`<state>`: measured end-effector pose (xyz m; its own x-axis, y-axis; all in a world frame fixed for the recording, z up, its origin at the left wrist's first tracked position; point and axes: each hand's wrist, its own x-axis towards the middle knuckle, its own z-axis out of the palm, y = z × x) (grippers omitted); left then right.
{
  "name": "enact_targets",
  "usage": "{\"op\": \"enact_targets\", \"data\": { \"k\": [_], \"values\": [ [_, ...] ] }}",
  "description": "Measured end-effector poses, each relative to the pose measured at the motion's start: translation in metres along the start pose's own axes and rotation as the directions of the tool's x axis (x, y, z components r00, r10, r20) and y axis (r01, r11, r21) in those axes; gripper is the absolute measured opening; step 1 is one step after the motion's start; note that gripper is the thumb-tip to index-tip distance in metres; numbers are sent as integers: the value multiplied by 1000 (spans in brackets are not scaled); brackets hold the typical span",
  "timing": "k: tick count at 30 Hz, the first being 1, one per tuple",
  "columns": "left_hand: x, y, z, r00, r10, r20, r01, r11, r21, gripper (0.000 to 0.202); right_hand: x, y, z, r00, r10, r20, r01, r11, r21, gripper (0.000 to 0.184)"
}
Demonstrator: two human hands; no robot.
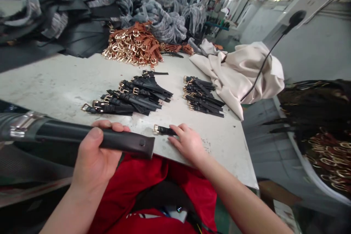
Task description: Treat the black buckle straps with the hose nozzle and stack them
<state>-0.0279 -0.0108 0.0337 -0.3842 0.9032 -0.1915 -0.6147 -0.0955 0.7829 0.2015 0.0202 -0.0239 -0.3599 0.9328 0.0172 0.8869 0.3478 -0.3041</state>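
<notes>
My left hand is wrapped round a black nozzle tube with a flattened end. A metal clamp joins the tube at the far left. On the table, my right hand has its fingers on a short black buckle strap, its gold buckle pointing left; the strap's other end is hidden under the fingers. Beyond my hands lies a loose pile of black buckle straps. To its right is a neater stack of similar black straps.
Brown straps with gold hardware are heaped at the back of the pale table. Dark sheets and wrapped bundles sit behind. A beige cloth drapes at the right, crossed by a black cable. A bin stands beyond the right edge.
</notes>
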Motion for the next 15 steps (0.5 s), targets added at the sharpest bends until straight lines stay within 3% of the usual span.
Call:
{"op": "enact_targets", "data": {
  "k": [2, 7, 11, 15],
  "values": [
    [1, -3, 8, 998, 54, 35, -54, 999, 6, 24, 9, 1, 1, 999, -35, -33, 36, 999, 3, 36],
    [13, -31, 36, 972, 188, 138, -190, 982, 4, 18, 19, 7, 11, 998, -18, -60, 30, 976, 217, 22],
    [30, -59, 50, 953, 165, 254, -185, 981, 55, 22, 15, 7, 17, 993, -1, -120, 29, 972, 232, 20],
    [41, -62, 47, 937, 123, 327, -170, 978, 122, 21, 6, 6, 17, 987, 4, -164, 23, 986, 167, 21]
  ]
}}
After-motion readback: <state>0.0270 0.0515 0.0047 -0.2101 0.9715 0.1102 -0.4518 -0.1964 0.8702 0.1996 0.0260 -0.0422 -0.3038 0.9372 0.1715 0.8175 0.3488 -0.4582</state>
